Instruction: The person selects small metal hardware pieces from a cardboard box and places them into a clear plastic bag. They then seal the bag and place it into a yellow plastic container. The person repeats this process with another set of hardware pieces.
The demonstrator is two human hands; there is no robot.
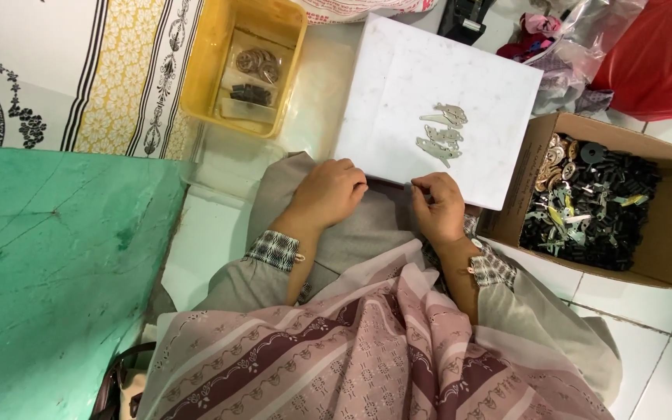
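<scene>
My left hand (pixel 328 193) rests curled on my lap at the near edge of a white square board (pixel 398 85). My right hand (pixel 439 206) is also curled, fingers pinched together at the board's near edge; whether it holds a small part I cannot tell. A small pile of flat silver metal pieces (pixel 442 132) lies on the board beyond my right hand.
A cardboard box (pixel 666 257) at the right holds several black and metal small parts. A yellow plastic tub (pixel 204 70) with bagged metal discs stands at the back left. A green surface (pixel 48 264) fills the left. Red and clear plastic bags (pixel 655 54) lie at the back right.
</scene>
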